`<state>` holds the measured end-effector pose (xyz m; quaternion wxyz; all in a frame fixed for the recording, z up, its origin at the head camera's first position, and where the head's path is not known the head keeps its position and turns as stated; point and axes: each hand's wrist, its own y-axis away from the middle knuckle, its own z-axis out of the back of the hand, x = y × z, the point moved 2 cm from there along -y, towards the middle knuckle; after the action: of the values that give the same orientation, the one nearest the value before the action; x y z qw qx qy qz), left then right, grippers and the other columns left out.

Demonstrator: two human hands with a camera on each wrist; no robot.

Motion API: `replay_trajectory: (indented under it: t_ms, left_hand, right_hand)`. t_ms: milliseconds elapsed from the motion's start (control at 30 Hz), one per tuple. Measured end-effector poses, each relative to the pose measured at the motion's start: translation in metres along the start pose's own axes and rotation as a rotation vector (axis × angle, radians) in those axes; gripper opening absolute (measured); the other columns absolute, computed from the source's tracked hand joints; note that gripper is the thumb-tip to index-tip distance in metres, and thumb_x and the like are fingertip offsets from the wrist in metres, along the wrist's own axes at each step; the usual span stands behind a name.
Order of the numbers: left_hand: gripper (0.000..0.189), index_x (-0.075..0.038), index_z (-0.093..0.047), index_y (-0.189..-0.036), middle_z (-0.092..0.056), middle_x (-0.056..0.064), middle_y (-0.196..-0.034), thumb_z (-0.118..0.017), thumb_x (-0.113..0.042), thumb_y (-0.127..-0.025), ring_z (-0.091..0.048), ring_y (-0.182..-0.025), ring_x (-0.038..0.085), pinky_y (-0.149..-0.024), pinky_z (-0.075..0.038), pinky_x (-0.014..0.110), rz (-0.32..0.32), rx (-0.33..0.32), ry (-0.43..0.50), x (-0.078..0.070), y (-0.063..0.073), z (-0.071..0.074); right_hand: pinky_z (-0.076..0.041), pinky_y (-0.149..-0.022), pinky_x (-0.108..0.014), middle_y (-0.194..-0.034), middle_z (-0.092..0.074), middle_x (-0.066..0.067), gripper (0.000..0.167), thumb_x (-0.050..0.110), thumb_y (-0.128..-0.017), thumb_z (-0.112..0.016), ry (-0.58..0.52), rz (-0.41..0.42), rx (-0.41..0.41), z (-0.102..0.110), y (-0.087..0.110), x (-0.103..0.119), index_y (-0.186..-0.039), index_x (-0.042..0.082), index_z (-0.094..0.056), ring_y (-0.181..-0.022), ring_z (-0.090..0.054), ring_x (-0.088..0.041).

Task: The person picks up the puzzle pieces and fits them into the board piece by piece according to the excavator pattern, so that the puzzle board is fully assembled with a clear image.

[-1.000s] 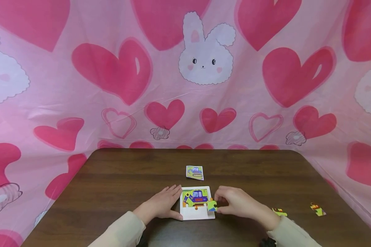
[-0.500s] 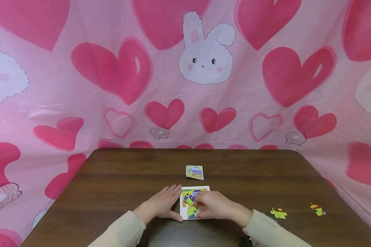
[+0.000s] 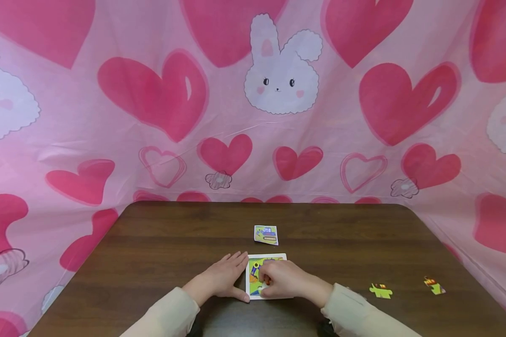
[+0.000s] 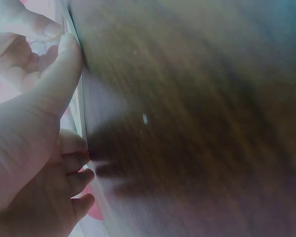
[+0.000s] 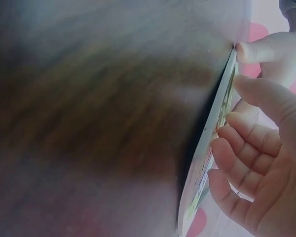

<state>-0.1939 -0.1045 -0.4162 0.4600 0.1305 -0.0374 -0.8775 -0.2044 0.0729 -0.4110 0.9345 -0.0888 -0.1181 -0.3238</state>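
Note:
A white-framed puzzle tray (image 3: 276, 256) lies on the brown table, partly filled with a picture of a digger. My left hand (image 3: 221, 276) rests flat at its left side, fingers straight, with the thumb at the lower left corner. My right hand (image 3: 284, 278) is over the tray and pinches a green and blue puzzle piece (image 3: 255, 288) at the lower left of the frame. That hand covers most of the picture. In the right wrist view the thumb and fingertips (image 5: 224, 150) of the right hand are right at the tray's face.
A small picture card (image 3: 265, 234) of the same digger lies behind the tray. Off to the right are two loose puzzle pieces, a nearer one (image 3: 381, 290) and a farther one (image 3: 434, 285). A pink cloth (image 3: 278, 135) with hearts and rabbits hangs behind the table (image 3: 173, 234).
My right hand has carried the puzzle piece from the tray's right edge to its lower left part. The left hand has stayed at the left edge.

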Motion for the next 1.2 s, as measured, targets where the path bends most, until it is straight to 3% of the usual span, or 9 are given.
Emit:
replay_trajectory:
  t_ms: [300, 467, 667, 1200]
  left_hand:
    - [0.096, 0.002, -0.036, -0.139, -0.032, 0.015, -0.145, -0.066, -0.061, -0.072, -0.026, -0.133, 0.029, -0.106, -0.023, 0.043, -0.019, -0.019, -0.027, 0.0003, -0.0008, -0.0002]
    - [0.097, 0.002, -0.036, -0.139, -0.032, 0.015, -0.145, -0.065, -0.061, -0.071, -0.027, -0.133, 0.030, -0.106, -0.024, 0.043, -0.027, -0.024, -0.038, 0.0004, -0.0011, -0.0003]
    - [0.096, 0.004, -0.038, -0.137, -0.034, 0.017, -0.143, -0.066, -0.061, -0.072, -0.029, -0.131, 0.032, -0.105, -0.025, 0.043, -0.046, -0.045, -0.060, 0.0015, -0.0017, -0.0003]
    - [0.097, 0.002, -0.036, -0.139, -0.031, 0.015, -0.145, -0.065, -0.062, -0.071, -0.026, -0.133, 0.030, -0.106, -0.023, 0.043, -0.022, -0.009, -0.027, 0.0006, -0.0009, 0.0008]
  right_hand:
    - [-0.031, -0.048, -0.017, -0.067, -0.044, 0.012, 0.023, 0.022, -0.067, -0.075, -0.007, 0.017, 0.007, -0.0016, -0.0016, -0.0003, -0.075, 0.019, -0.054, -0.058, -0.039, -0.001]
    - [-0.033, -0.050, -0.016, -0.070, -0.046, 0.012, 0.017, 0.023, -0.071, -0.075, -0.016, 0.044, 0.023, -0.0023, -0.0016, -0.0001, -0.082, 0.021, -0.062, -0.061, -0.041, 0.001]
    - [-0.032, -0.050, -0.015, -0.071, -0.047, 0.013, 0.013, 0.023, -0.071, -0.075, -0.008, 0.076, 0.011, -0.0010, -0.0003, 0.0005, -0.080, 0.023, -0.067, -0.062, -0.041, 0.002]
    - [-0.034, -0.054, -0.013, -0.075, -0.051, 0.013, 0.009, 0.022, -0.076, -0.072, -0.060, 0.083, 0.043, 0.0053, 0.0037, -0.0018, -0.085, 0.020, -0.072, -0.065, -0.043, 0.002]
